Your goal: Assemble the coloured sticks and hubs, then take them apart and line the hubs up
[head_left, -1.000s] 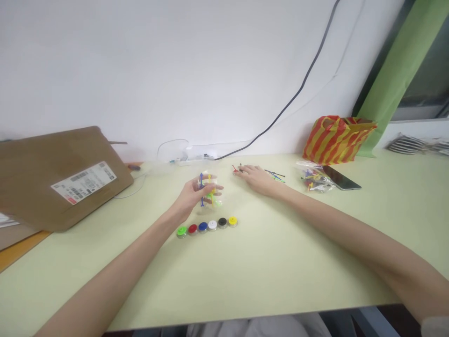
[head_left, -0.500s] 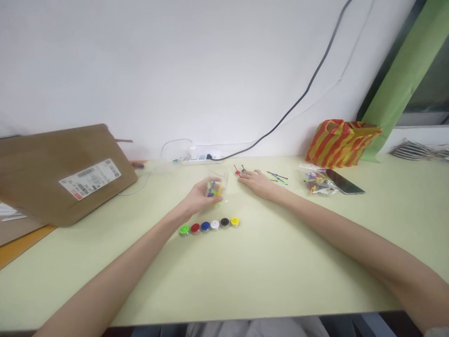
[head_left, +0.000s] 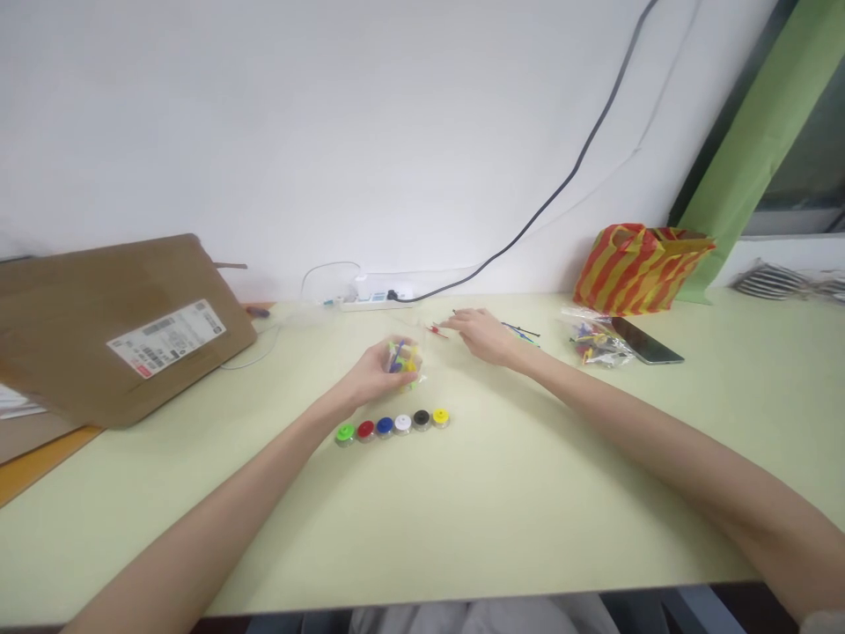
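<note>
My left hand (head_left: pixel 378 370) is closed around a clear plastic bag (head_left: pixel 404 359) with blue and yellow plastic pieces inside. To its right, my right hand (head_left: pixel 485 335) reaches over the table, fingers bent, with a small red plastic piece (head_left: pixel 437 331) at its fingertips. A thin dark tip shows just above those fingers; the rest of that piece is hidden. Thin sticks (head_left: pixel 521 333) in black, blue and green lie partly behind my right hand. In front of my left hand stands a row of small clear pots with coloured lids, the blue lid (head_left: pixel 385 425) among them.
A cardboard box (head_left: pixel 125 326) leans at the left. On the right lie a bag of coloured pieces (head_left: pixel 599 342), a phone (head_left: pixel 645 340) and a striped bag (head_left: pixel 640 269). A power strip (head_left: pixel 373 301) with a black cable (head_left: pixel 528 224) sits by the wall.
The red piece has shifted left and tilted at my right fingertips. My right hand has drawn its fingers in. The bag in my left hand has its loose top lowered.
</note>
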The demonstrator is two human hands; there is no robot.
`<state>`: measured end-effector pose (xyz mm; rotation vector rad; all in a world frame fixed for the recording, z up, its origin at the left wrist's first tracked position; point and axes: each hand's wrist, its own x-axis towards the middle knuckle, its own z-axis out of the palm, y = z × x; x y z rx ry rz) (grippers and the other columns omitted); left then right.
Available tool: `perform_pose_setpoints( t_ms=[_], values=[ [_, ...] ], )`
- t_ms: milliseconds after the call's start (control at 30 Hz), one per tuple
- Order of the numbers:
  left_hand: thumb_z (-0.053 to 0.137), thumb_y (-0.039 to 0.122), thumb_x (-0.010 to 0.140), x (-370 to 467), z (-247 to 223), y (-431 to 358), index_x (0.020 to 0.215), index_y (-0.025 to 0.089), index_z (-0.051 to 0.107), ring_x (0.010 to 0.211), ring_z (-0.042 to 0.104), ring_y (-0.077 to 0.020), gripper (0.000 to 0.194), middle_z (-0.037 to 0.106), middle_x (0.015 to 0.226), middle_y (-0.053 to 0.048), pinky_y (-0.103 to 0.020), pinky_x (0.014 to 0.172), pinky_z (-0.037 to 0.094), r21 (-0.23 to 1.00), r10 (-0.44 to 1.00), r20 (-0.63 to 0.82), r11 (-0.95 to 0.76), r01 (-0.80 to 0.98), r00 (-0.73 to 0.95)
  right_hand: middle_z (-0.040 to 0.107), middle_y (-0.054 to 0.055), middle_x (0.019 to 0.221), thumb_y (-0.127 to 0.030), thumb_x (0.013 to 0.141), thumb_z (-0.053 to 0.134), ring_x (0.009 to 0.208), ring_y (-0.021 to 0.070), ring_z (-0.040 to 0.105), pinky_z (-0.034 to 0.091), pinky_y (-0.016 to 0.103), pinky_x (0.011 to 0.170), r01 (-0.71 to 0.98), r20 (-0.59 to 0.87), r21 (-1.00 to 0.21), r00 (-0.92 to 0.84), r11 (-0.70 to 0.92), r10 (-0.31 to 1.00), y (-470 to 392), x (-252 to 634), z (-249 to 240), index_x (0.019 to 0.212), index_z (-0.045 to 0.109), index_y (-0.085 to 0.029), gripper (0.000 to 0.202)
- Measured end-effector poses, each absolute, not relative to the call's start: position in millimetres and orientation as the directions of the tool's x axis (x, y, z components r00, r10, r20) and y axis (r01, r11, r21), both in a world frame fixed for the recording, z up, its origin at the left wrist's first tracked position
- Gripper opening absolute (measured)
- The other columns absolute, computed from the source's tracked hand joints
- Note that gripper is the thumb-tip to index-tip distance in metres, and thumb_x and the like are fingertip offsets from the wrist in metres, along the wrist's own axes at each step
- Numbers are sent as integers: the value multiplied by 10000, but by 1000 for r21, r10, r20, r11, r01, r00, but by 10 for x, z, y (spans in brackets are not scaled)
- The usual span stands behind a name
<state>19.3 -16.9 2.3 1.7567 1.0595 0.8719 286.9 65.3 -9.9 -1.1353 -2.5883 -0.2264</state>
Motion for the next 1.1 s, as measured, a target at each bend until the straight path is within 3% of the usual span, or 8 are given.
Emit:
perform_pose_setpoints(
  t_ms=[133, 267, 367, 467, 567, 700, 900, 1100],
  values=[
    [845, 386, 775, 200, 32, -176, 1284, 205, 595, 934, 698, -229, 595, 725, 1064, -75, -362, 816, 535, 913, 915, 140, -267, 307, 379, 542, 154, 1533, -18, 933, 378, 1406, 313, 487, 403, 486, 1083, 721, 219, 34, -681, 692, 699, 591, 2813, -279, 1596, 411, -219, 694],
    [840, 392, 783, 197, 25, -171, 1292, 203, 596, 951, 707, -235, 596, 731, 1060, -76, -345, 801, 538, 908, 913, 144, -275, 316, 381, 377, 148, 1659, -43, 954, 365, 1508, 317, 382, 406, 509, 1107, 730, 167, 34, -677, 682, 716, 589, 2795, -395, 1573, 439, -168, 636],
    [834, 387, 792, 191, 19, -169, 1293, 198, 596, 958, 705, -236, 586, 729, 1068, -82, -344, 807, 537, 907, 910, 148, -281, 313, 387, 438, 177, 1617, -8, 923, 400, 1530, 308, 359, 386, 510, 1129, 707, 197, 60, -700, 704, 686, 605, 2795, -366, 1518, 499, -125, 614],
    [833, 388, 792, 187, 13, -165, 1297, 199, 591, 928, 695, -226, 591, 722, 1062, -80, -352, 806, 536, 908, 910, 144, -278, 313, 390, 587, 195, 1486, -23, 918, 468, 1461, 299, 471, 402, 465, 1116, 689, 274, 19, -701, 725, 659, 615, 2793, -247, 1379, 628, -117, 497],
    [837, 382, 785, 191, 5, -160, 1299, 207, 575, 884, 680, -209, 603, 708, 1051, -70, -360, 795, 533, 918, 908, 130, -262, 298, 399, 758, 137, 1218, -110, 939, 553, 1166, 268, 693, 476, 384, 1009, 725, 415, -152, -570, 672, 709, 610, 2802, -64, 1140, 759, -159, 292],
    [842, 363, 777, 208, -2, -166, 1277, 214, 566, 834, 665, -189, 591, 688, 1011, -49, -357, 785, 527, 925, 893, 149, -278, 261, 424, 806, 60, 945, -188, 913, 627, 900, 222, 744, 521, 342, 889, 650, 622, -393, -334, 651, 709, 547, 2849, 243, 866, 787, -189, 167],
    [786, 323, 830, 200, -40, -170, 1303, 235, 559, 817, 638, -162, 532, 653, 998, -26, -308, 771, 516, 883, 841, 210, -382, 273, 499, 794, 63, 926, -222, 851, 682, 885, 219, 736, 556, 356, 826, 446, 793, -503, -102, 740, 600, 193, 2866, 822, 882, 783, -180, 112],
    [747, 301, 858, 182, -54, -166, 1315, 236, 562, 895, 618, -169, 498, 633, 1066, -37, -316, 834, 501, 808, 820, 258, -473, 350, 512, 782, 55, 917, -204, 863, 666, 882, 203, 723, 555, 347, 823, 354, 775, -461, -286, 814, 563, -265, 2774, 1155, 887, 771, -183, 110]
  ],
)
